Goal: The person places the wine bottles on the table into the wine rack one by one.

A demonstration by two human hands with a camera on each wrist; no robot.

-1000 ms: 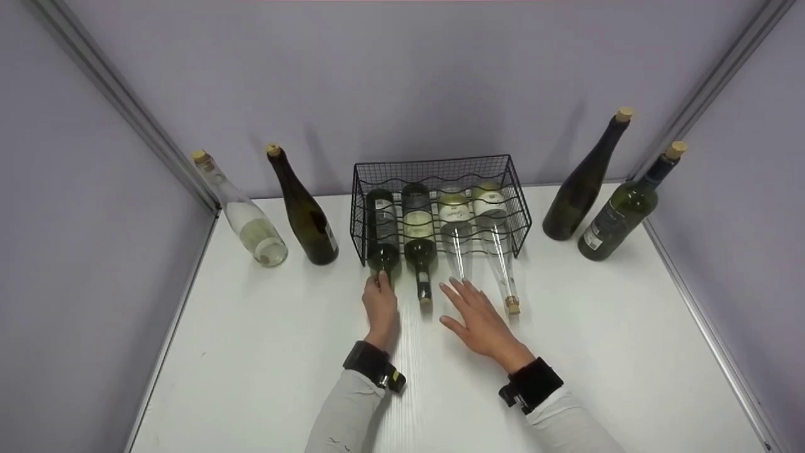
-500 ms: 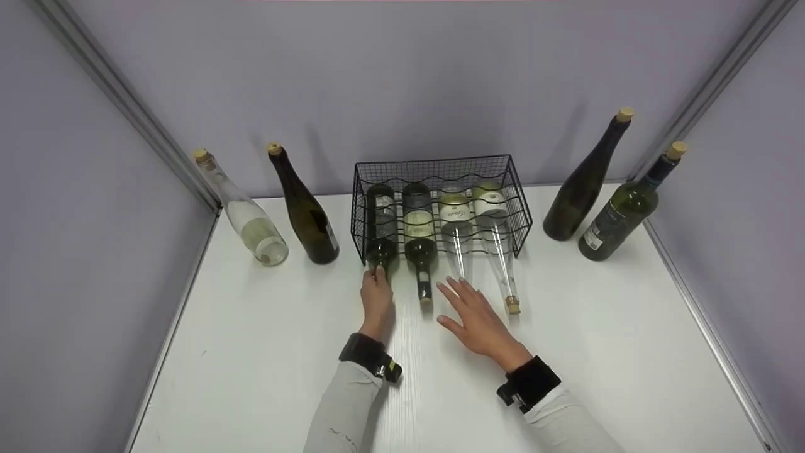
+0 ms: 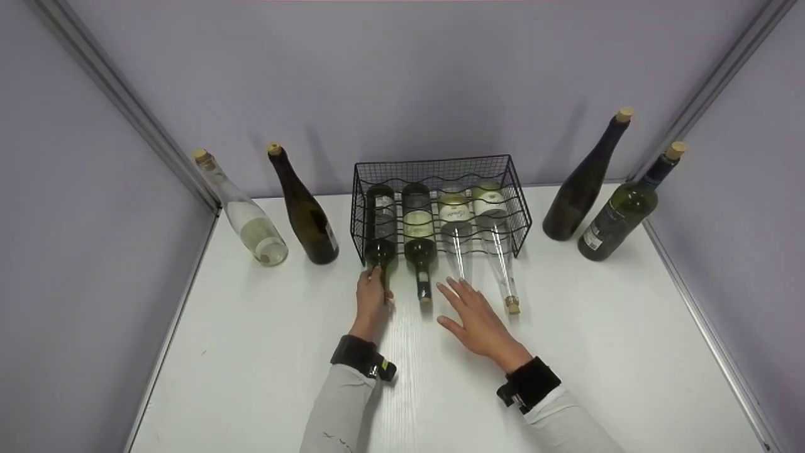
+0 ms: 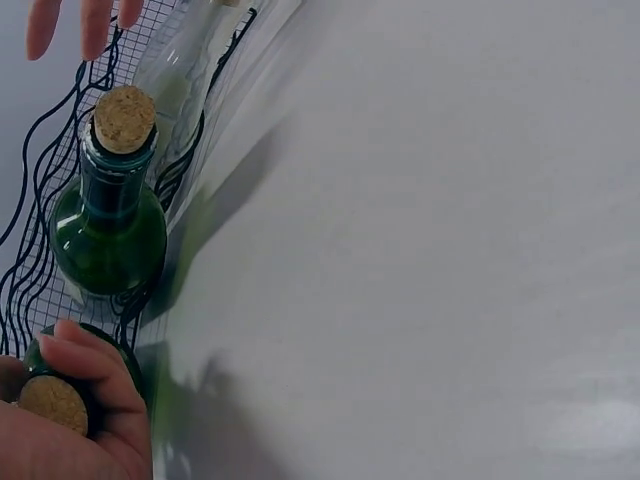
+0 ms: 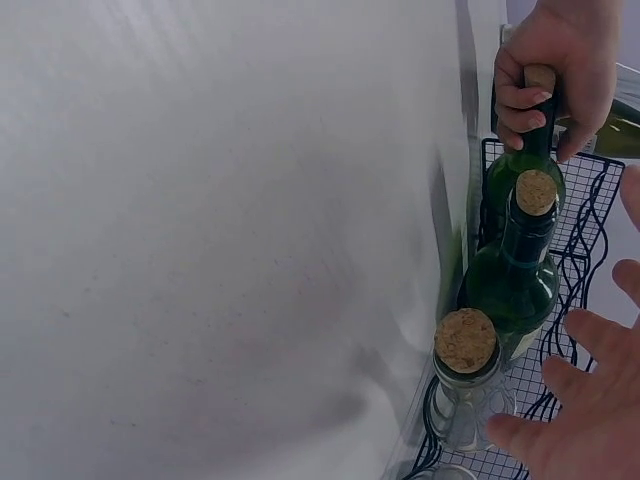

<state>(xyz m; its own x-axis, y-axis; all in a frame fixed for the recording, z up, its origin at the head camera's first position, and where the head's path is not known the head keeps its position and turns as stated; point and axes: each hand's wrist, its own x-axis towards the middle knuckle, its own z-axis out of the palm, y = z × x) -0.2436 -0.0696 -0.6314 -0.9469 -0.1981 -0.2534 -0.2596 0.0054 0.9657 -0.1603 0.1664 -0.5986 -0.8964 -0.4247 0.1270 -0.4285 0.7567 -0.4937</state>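
Note:
A black wire wine rack [image 3: 434,161] stands by the back wall with bottles lying in it, necks toward me. My left hand [image 3: 371,301] grips the neck of the leftmost green wine bottle [image 3: 381,250]; in the left wrist view its cork [image 4: 54,404] shows between fingers and thumb. Beside it lies a second green wine bottle [image 3: 420,250]. Two clear glass bottles follow to the right, the inner one [image 3: 457,242] and the outer one [image 3: 498,248]. My right hand [image 3: 483,328] is spread, palm down, its fingertips over the inner clear bottle's neck and holding nothing.
On the left of the white table [image 3: 264,365] stand a corked clear bottle [image 3: 251,223] and a corked dark bottle [image 3: 308,220]. On the right stand a tall dark bottle [image 3: 575,195] and a labelled green bottle [image 3: 619,217]. Grey panels enclose the back and sides.
The leftmost green bottle has slid slightly deeper into the rack. My left hand has moved a little left, its fingers now showing on the neck's right side. My right hand has hardly moved.

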